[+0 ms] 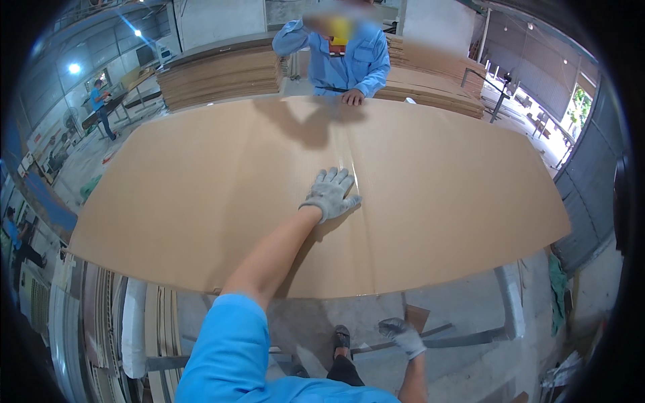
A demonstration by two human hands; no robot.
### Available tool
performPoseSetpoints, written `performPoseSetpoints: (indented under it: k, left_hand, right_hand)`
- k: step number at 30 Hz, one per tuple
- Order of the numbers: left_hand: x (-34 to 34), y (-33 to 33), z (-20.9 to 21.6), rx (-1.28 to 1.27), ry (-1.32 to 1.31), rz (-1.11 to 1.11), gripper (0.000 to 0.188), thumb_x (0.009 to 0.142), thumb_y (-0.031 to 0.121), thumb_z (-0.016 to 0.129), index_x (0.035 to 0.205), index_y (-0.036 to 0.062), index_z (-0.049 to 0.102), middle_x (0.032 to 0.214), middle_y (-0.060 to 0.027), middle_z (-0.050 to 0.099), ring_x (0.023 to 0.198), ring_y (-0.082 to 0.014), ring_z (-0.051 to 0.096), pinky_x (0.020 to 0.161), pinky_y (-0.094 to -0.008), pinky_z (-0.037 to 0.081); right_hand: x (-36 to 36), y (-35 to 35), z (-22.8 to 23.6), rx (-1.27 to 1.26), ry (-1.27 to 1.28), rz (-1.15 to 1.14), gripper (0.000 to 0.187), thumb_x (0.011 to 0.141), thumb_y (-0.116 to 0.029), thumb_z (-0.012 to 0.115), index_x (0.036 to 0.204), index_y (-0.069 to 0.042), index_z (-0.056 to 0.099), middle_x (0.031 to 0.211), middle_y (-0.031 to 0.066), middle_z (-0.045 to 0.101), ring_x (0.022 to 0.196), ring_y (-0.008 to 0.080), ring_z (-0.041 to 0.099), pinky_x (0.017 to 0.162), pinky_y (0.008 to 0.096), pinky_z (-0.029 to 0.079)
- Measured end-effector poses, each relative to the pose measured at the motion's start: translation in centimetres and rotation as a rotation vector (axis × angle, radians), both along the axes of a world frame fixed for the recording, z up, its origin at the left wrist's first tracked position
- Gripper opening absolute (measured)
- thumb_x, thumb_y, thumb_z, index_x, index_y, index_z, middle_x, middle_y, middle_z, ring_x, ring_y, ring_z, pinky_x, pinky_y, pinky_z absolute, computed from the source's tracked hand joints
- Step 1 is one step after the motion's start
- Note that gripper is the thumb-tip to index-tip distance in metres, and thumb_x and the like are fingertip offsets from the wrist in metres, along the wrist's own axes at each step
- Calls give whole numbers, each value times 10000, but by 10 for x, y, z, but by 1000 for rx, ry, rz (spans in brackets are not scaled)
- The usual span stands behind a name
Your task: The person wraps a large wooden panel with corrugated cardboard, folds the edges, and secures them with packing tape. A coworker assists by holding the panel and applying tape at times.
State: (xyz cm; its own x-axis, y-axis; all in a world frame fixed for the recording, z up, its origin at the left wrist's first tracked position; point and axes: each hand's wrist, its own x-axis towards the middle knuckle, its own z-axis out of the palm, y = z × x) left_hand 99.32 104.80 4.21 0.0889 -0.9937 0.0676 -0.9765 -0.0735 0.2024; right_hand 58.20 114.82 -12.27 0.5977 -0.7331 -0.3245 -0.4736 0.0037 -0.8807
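A large brown cardboard sheet (443, 181) lies across supports in front of me. A strip of shiny clear tape (356, 181) runs along its middle from the far edge toward me. My left hand (329, 193), in a grey glove, presses flat on the cardboard just left of the tape, fingers spread. Below the sheet's near edge hangs my right hand (405, 337), gloved too, its fingers loosely bent with nothing visible in them. Across the sheet, a co-worker in a light blue shirt (366, 57) rests one hand (353, 97) at the far edge and raises a yellow and red object (340, 33), partly blurred.
Stacks of cardboard (222, 74) stand behind the sheet on both sides of the co-worker. Under the near edge are metal frame bars (463, 339) and my foot (342, 339). Long panels (101, 322) lean at lower left. Other people (101, 107) are farther left.
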Motion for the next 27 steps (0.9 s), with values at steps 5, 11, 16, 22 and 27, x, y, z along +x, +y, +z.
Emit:
performPoseSetpoints:
  k: [5, 11, 16, 22, 27]
  left_hand:
    - [0, 31, 19, -552, 792, 211, 813, 906, 429, 703, 1515, 28, 342, 1564, -171, 369, 1466, -302, 308, 1194, -395, 253]
    - [10, 5, 70, -1018, 1136, 229, 895, 854, 366, 789, 1494, -46, 319, 1516, -203, 402, 1397, -294, 401, 1134, -368, 334]
    - [1, -33, 85, -684, 1019, 28, 777, 812, 397, 816, 1403, 32, 469, 1358, -161, 541, 1246, -313, 522, 1041, -384, 411]
    - [-46, -9, 73, -824, 775, 240, 614, 801, 409, 802, 1255, 60, 579, 1195, -178, 626, 1164, -373, 565, 954, -461, 461]
    - [-123, 105, 42, -663, 798, 23, 573, 835, 403, 765, 1237, 39, 577, 1171, -164, 618, 1072, -337, 585, 904, -434, 468]
  right_hand:
    - [51, -56, 192, -318, -441, 65, 265, 926, -236, 704, 1026, 9, 711, 932, 79, 714, 890, 165, 669, 826, 322, 534]
    - [217, -198, 307, -321, -909, -83, 544, 1022, -391, 532, 1428, -37, 461, 1154, 129, 653, 1014, 195, 646, 906, 352, 534]
    - [318, -223, 313, -184, -735, -100, 690, 964, -658, 485, 1386, -114, 523, 1147, 79, 638, 986, 191, 614, 850, 353, 496]
    - [292, -196, 308, -404, -601, -73, 750, 964, -670, 470, 1210, 19, 637, 1057, 94, 668, 981, 172, 605, 843, 299, 470]
    - [182, -76, 257, -456, -661, -57, 525, 990, -439, 591, 1192, 45, 627, 1096, 114, 666, 1002, 145, 605, 867, 286, 477]
